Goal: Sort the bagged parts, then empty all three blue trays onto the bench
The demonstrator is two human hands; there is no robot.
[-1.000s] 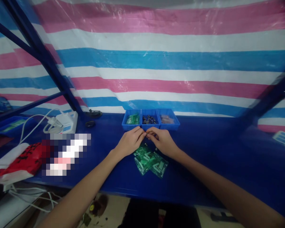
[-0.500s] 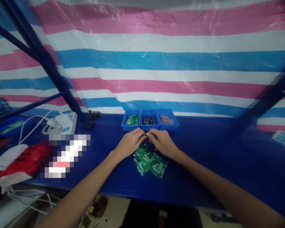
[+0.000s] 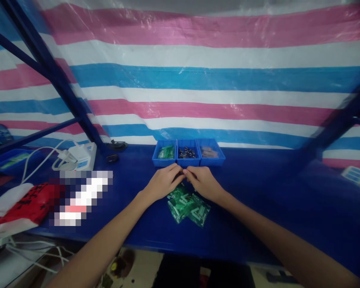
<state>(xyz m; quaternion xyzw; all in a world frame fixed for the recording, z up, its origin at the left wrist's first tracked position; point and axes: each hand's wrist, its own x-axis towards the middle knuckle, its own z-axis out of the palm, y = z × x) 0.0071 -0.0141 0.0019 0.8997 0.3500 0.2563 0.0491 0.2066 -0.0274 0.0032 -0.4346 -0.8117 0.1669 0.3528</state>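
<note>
My left hand [image 3: 165,181] and my right hand [image 3: 202,181] meet fingertip to fingertip just in front of the blue bins. Both are closed in a pinch, and whatever sits between the fingers is too small and too covered to name. Under and nearer than the hands lie green-looking clear plastic bags [image 3: 188,207] with pale pieces in them. Behind the hands stand three joined blue bins: the left bin [image 3: 165,163] holds green packets, the middle bin [image 3: 188,162] small dark and metallic parts, the right bin [image 3: 212,161] pinkish-brown pieces.
On the left of the blue table [image 3: 132,224] are a white power strip [image 3: 88,157] with cables, a small black object [image 3: 112,158] and a red and white bag [image 3: 37,204]. Blue frame posts [image 3: 63,92] rise at both sides before a striped sheet [image 3: 198,76].
Both hands stay pinched together at nearly the same place, with only slight finger movement. The whole view has shifted a little. The bags and bins lie as before.
</note>
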